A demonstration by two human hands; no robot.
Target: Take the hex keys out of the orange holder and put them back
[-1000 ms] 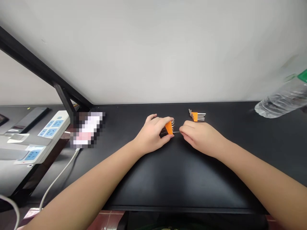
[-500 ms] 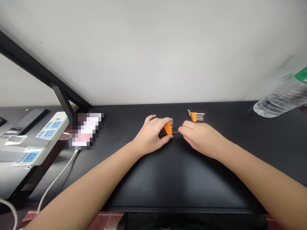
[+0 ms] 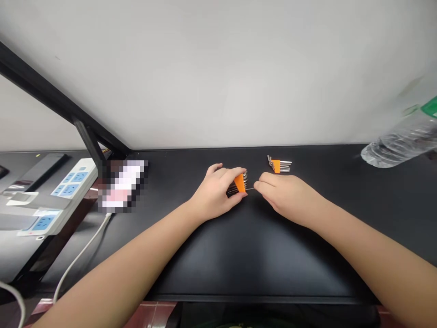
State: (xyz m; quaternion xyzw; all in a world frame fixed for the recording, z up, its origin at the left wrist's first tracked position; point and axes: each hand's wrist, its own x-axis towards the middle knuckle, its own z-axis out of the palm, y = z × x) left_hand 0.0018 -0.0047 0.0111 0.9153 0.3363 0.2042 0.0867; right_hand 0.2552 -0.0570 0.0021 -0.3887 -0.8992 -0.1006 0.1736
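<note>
My left hand (image 3: 215,191) is closed around a set of hex keys in an orange holder (image 3: 240,183) that rests on the black table (image 3: 239,255). My right hand (image 3: 283,196) is just to its right, fingertips pinched on a thin metal key (image 3: 250,188) that sticks out of that holder. A second orange holder with hex keys (image 3: 279,165) lies on the table behind my right hand, untouched.
A clear plastic bottle with a green cap (image 3: 399,143) stands at the far right by the white wall. To the left are a blurred-out object (image 3: 122,184), white power strips with blue sockets (image 3: 64,191) and a white cable (image 3: 80,259). A black frame bar (image 3: 51,98) slants at upper left.
Almost nothing has moved: both hands stay at the orange holder, and the view has shifted slightly.
</note>
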